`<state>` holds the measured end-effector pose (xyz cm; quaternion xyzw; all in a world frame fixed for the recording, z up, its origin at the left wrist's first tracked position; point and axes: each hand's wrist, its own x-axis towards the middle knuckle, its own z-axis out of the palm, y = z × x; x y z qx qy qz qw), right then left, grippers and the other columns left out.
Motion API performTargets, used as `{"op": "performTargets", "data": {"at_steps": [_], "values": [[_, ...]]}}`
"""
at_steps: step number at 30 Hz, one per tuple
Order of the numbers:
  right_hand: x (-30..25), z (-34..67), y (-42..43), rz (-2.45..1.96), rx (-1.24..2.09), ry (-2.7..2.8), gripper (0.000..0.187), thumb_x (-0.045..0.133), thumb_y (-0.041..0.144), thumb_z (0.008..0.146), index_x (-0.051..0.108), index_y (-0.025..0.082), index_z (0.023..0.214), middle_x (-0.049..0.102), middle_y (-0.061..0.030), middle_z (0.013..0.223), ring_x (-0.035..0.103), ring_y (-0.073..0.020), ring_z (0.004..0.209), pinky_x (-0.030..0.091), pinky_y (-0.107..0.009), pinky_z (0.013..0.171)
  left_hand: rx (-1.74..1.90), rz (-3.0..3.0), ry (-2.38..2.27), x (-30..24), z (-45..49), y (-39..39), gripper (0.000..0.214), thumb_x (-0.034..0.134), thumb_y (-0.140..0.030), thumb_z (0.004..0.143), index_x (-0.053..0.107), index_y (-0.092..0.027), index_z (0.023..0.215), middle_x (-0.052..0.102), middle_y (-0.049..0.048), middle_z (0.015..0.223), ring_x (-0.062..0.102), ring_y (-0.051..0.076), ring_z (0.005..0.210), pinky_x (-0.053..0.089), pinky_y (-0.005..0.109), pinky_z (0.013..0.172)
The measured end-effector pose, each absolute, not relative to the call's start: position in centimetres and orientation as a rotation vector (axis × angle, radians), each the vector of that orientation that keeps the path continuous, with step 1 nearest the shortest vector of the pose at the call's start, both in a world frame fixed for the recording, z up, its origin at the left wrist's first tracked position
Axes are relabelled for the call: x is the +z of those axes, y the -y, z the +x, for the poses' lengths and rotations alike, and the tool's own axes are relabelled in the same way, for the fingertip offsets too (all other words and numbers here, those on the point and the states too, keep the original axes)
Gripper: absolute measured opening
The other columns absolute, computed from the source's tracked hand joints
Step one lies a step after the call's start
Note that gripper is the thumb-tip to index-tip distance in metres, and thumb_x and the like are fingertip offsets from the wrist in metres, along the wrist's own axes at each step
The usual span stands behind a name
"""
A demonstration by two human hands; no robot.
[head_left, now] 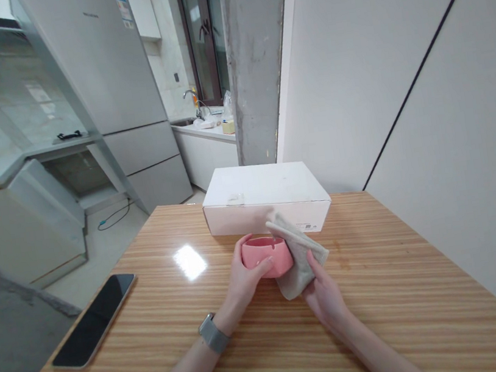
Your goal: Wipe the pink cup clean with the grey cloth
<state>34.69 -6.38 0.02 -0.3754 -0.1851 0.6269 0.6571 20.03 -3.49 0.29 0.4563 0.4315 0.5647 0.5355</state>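
Observation:
A small pink bowl [268, 258] is held just above the wooden table [382, 290]. My left hand [244, 277] wraps round its left side, fingers curled on the rim and thumb underneath. My right hand [324, 296] grips a beige-grey cloth [298, 254] and presses it against the bowl's right side. The cloth drapes over the bowl's edge and partly hides my right fingers. A grey watch sits on my left wrist.
A white flat box [264, 199] lies at the table's far edge, just behind the bowl. A black phone [95, 319] rests near the table's left edge. A white wall runs along the right. Kitchen counters, a fridge and a concrete pillar stand beyond.

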Motion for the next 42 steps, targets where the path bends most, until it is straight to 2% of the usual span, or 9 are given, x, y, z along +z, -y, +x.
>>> {"op": "performTargets", "data": {"at_steps": [3,6,8,13,20,24,33,37,42], "values": [[-0.2,34.8,6.3,-0.887,1.393,0.388,0.046,0.076,0.057,0.067,0.075,0.025,0.1,0.073,-0.0035,0.118,0.049,-0.0296,0.134,0.039,-0.048,0.113,1.339,1.046,-0.96,-0.3,20.4,3.6,0.084,0.081,-0.035,0.066,0.044,-0.02,0.141,0.064,0.0117,0.119,0.06,0.026,0.106,0.046,0.037,0.093],[-0.2,35.1,6.0,-0.899,1.34,0.363,0.046,0.076,0.054,0.068,0.074,0.025,0.104,0.073,-0.0032,0.12,0.051,-0.0285,0.133,0.037,-0.046,0.114,1.248,0.893,-0.791,-1.1,20.4,3.5,0.077,0.064,-0.035,0.078,0.035,-0.021,0.148,0.063,0.0099,0.124,0.059,0.024,0.112,0.044,0.037,0.098],[0.0,35.2,5.8,-0.899,1.33,0.344,0.046,0.076,0.052,0.069,0.074,0.024,0.105,0.074,-0.0038,0.118,0.053,-0.0279,0.131,0.04,-0.044,0.113,1.191,0.832,-0.774,-1.5,20.2,3.4,0.078,0.059,-0.03,0.078,0.033,-0.022,0.15,0.064,0.0074,0.123,0.059,0.023,0.113,0.043,0.036,0.099],[0.3,35.5,5.6,-0.856,1.374,0.293,0.044,0.078,0.052,0.068,0.075,0.025,0.102,0.076,-0.0032,0.111,0.058,-0.0293,0.125,0.047,-0.044,0.107,1.175,0.925,-0.839,-0.7,19.5,3.4,0.079,0.067,-0.031,0.075,0.04,-0.018,0.148,0.061,0.0115,0.133,0.052,0.028,0.125,0.039,0.038,0.105],[0.4,35.3,6.0,-0.808,1.465,0.355,0.049,0.079,0.054,0.066,0.075,0.023,0.103,0.075,-0.0037,0.114,0.055,-0.0298,0.128,0.043,-0.042,0.11,1.21,0.945,-0.821,0.4,19.8,4.1,0.092,0.083,-0.038,0.065,0.043,-0.015,0.144,0.065,0.0149,0.123,0.059,0.031,0.115,0.045,0.04,0.098],[0.3,35.0,6.2,-0.8,1.463,0.356,0.049,0.081,0.053,0.065,0.075,0.023,0.103,0.075,-0.0029,0.115,0.05,-0.0276,0.134,0.039,-0.04,0.113,1.211,0.873,-0.772,-0.2,19.9,4.2,0.09,0.083,-0.038,0.064,0.045,-0.016,0.142,0.067,0.0136,0.117,0.061,0.028,0.107,0.047,0.038,0.092],[-0.1,34.9,6.4,-0.806,1.401,0.4,0.047,0.082,0.055,0.062,0.077,0.026,0.099,0.074,-0.0011,0.117,0.049,-0.0268,0.135,0.035,-0.041,0.117,1.232,0.884,-0.834,-1.0,19.7,3.5,0.08,0.08,-0.036,0.069,0.047,-0.014,0.139,0.065,0.0149,0.12,0.06,0.027,0.108,0.047,0.038,0.094],[-0.1,34.8,6.6,-0.819,1.385,0.432,0.05,0.083,0.056,0.06,0.076,0.028,0.101,0.072,-0.0004,0.122,0.046,-0.0258,0.137,0.031,-0.04,0.119,1.27,0.964,-0.946,-0.7,19.7,3.3,0.081,0.084,-0.034,0.063,0.05,-0.015,0.134,0.061,0.0158,0.126,0.059,0.029,0.112,0.046,0.038,0.095],[-0.2,34.9,6.7,-0.864,1.396,0.411,0.05,0.083,0.057,0.059,0.076,0.029,0.099,0.071,-0.0011,0.123,0.046,-0.0279,0.137,0.035,-0.044,0.116,1.274,1.013,-1.024,-0.1,19.9,3.5,0.085,0.087,-0.03,0.057,0.051,-0.016,0.133,0.061,0.0151,0.124,0.059,0.029,0.111,0.045,0.038,0.096]]}}
